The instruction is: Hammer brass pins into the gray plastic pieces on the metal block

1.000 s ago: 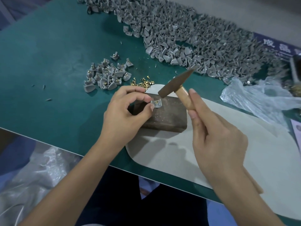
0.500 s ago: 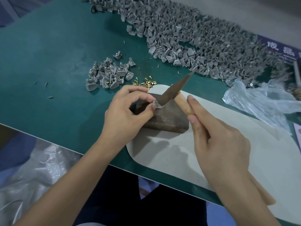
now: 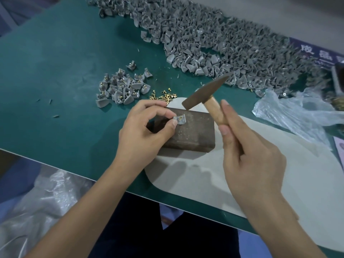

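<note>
My left hand (image 3: 143, 127) pinches the piece (image 3: 179, 120) flat on the block (image 3: 193, 131), steadying its pin (image 3: 180, 118); right hand (image 3: 249, 157) wraps the hammer (image 3: 204, 95), poised at one o'clock.

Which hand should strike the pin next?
Right. The right hand grips the hammer, raised above the metal block, while the left hand pinches the gray plastic piece with its brass pin.

Hammer (image 3: 202, 95) back up off the gray piece (image 3: 180, 120) after the strike 0.5 s ago; pin (image 3: 180, 118) head visible again.
</note>
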`<control>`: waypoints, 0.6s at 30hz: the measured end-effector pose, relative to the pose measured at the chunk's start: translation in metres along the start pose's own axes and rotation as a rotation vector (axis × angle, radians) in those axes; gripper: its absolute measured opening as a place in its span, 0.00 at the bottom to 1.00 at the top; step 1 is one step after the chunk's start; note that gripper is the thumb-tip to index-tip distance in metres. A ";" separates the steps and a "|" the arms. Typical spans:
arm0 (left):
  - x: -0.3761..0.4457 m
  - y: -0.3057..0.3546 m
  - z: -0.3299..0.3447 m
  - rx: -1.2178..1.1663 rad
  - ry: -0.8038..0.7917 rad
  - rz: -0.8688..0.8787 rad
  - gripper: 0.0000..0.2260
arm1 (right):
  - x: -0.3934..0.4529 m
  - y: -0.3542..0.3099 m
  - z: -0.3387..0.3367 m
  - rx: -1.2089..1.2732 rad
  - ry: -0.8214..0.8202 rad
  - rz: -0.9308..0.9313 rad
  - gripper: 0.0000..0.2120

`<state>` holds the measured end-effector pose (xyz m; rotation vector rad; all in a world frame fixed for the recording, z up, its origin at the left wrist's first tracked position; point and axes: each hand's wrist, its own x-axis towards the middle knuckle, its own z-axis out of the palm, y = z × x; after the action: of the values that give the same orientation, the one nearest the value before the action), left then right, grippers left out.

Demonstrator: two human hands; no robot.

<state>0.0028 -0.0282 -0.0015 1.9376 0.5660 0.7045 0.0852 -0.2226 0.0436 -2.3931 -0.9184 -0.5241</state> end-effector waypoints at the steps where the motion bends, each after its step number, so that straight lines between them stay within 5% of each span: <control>1: 0.000 0.000 0.000 0.002 0.001 0.002 0.02 | 0.000 0.000 0.000 -0.001 -0.010 -0.004 0.19; 10: 0.000 0.000 0.000 0.025 0.004 0.008 0.03 | 0.000 -0.002 -0.004 -0.069 -0.056 -0.069 0.19; 18: 0.000 0.002 -0.001 0.025 -0.008 -0.002 0.04 | 0.011 0.038 -0.004 0.216 -0.187 0.425 0.18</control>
<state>0.0029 -0.0285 0.0006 1.9619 0.5743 0.6906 0.1186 -0.2440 0.0403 -2.3670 -0.4832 -0.0384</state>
